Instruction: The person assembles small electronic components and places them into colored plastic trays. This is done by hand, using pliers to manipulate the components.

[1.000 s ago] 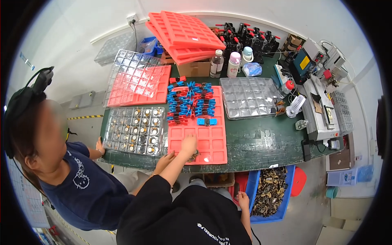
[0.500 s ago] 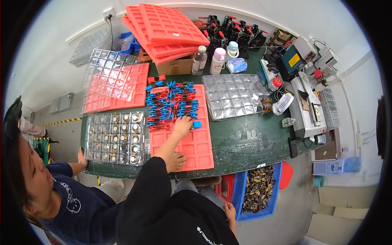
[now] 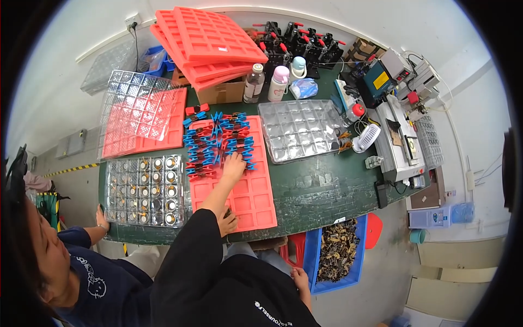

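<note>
My left hand [image 3: 234, 165] reaches forward from a black sleeve over a red compartmented tray [image 3: 257, 204]. Its fingers are closed at the near end of rows of red and blue spring clips [image 3: 200, 150], on a blue clip [image 3: 249, 164] they partly hide. Down by my right side, my right hand [image 3: 300, 279] is curled; whatever its fingers may hold is hidden. Another hand [image 3: 227, 223] shows past my sleeve at the tray's near left edge, with something small and dark at its fingertips; its arm is hidden.
To my left a person in a navy shirt [image 3: 98, 278] rests a hand beside a clear tray of small round parts [image 3: 144, 191]. A clear blister tray [image 3: 299, 131] lies right. Bottles [image 3: 254, 84] and stacked red trays [image 3: 218, 38] stand behind. A blue bin [image 3: 309, 256] is below the table.
The whole view has shifted slightly left. My left hand has moved a little along the clips, and the blue clip beside it now sits differently, nearer the row.
</note>
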The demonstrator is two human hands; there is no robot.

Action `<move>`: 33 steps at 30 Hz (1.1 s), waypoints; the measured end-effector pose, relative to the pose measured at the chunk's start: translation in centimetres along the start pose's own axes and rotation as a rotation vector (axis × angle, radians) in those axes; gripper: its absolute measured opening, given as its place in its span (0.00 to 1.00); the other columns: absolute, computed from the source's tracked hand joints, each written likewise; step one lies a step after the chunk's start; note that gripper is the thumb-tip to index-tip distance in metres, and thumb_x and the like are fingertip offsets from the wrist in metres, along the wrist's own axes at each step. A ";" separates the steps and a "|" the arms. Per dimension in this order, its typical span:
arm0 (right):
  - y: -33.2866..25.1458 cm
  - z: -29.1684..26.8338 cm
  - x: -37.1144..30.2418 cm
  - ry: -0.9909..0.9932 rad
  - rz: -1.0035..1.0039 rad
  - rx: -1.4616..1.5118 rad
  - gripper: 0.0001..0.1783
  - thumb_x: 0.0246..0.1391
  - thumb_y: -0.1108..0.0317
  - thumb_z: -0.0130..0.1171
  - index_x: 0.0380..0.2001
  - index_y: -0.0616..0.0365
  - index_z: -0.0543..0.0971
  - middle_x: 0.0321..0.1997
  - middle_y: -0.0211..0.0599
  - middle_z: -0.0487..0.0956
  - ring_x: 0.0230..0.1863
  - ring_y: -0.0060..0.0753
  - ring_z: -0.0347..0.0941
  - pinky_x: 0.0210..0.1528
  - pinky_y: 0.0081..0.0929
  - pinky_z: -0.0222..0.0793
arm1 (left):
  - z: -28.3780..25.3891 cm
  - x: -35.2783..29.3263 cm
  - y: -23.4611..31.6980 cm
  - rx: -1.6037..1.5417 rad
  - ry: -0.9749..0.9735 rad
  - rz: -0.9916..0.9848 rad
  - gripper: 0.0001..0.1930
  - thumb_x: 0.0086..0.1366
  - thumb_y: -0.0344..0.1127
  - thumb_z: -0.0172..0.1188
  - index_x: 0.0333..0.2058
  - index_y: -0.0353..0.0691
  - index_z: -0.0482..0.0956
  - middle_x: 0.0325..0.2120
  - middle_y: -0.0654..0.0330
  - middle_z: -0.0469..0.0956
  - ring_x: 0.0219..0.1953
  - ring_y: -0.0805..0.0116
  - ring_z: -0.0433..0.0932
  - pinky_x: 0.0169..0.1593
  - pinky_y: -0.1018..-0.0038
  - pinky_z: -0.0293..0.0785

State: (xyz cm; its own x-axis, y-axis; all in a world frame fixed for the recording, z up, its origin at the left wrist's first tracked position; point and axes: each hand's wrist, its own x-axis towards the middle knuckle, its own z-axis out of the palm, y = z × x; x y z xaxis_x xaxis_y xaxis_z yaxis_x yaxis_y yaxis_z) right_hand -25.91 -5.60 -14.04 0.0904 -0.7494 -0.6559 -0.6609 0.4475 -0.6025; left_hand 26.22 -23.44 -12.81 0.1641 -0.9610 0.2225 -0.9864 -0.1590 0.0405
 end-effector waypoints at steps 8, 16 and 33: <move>-7.4 -0.2 -0.1 -0.077 -0.310 -0.185 0.18 0.55 0.59 0.53 0.43 0.62 0.76 0.41 0.50 0.78 0.44 0.46 0.75 0.47 0.34 0.69 | -6.3 1.7 5.9 -1.053 -0.136 -0.450 0.14 0.53 0.45 0.63 0.27 0.38 0.80 0.18 0.61 0.77 0.22 0.69 0.76 0.27 0.70 0.71; -29.0 -4.3 0.3 0.416 -0.789 -0.079 0.19 0.60 0.59 0.47 0.51 0.58 0.69 0.45 0.46 0.73 0.42 0.43 0.73 0.43 0.33 0.69 | -12.4 -6.6 18.9 -1.474 -0.187 -0.192 0.13 0.52 0.37 0.67 0.32 0.38 0.75 0.27 0.67 0.68 0.32 0.78 0.67 0.36 0.79 0.64; -27.0 -3.4 -1.6 0.170 -0.815 -0.280 0.16 0.52 0.57 0.55 0.23 0.61 0.79 0.26 0.45 0.73 0.28 0.51 0.73 0.29 0.40 0.67 | -15.4 -17.1 23.8 -1.901 -0.607 -0.599 0.32 0.48 0.28 0.71 0.50 0.32 0.64 0.39 0.57 0.74 0.42 0.72 0.74 0.44 0.75 0.73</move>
State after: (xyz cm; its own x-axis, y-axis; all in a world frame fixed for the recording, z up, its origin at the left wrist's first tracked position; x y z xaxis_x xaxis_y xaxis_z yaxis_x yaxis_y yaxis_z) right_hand -10.77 -18.12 4.84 0.5164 -0.8561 0.0200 -0.5998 -0.3782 -0.7052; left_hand -0.02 -7.26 -0.62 -0.0231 -0.8899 -0.4557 0.4681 -0.4124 0.7816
